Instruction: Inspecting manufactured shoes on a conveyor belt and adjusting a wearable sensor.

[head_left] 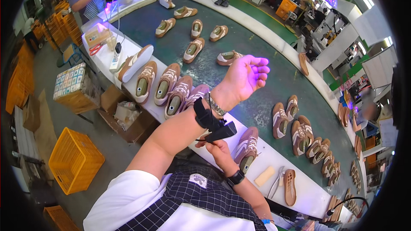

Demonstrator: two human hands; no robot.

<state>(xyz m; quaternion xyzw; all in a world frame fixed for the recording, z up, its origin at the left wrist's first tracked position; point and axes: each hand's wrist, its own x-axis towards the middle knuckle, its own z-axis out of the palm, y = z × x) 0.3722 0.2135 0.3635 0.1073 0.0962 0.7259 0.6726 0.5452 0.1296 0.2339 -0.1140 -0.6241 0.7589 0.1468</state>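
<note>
My left hand (pixel 244 78) is raised over the edge of the dark green conveyor belt (pixel 252 98), its palm turned up and its fingers loosely bent with nothing in them. On that wrist sit a metal watch band (pixel 216 105) and a black strapped device (pixel 221 132). From below, my right hand (pixel 220 154) reaches up to the device, its fingers closed at the underside, partly hidden by it. Several brown and white sneakers (pixel 146 82) stand on the white ledge beside my left forearm. Another sneaker (pixel 247 147) rests just right of my right hand.
More sneakers (pixel 194 50) are spread along the belt. A tan sole (pixel 290 187), a metal tool (pixel 275 182) and a pale yellow block (pixel 264 176) lie on the ledge at right. Red scissors (pixel 96 49) lie far left; a yellow crate (pixel 75 160) stands on the floor.
</note>
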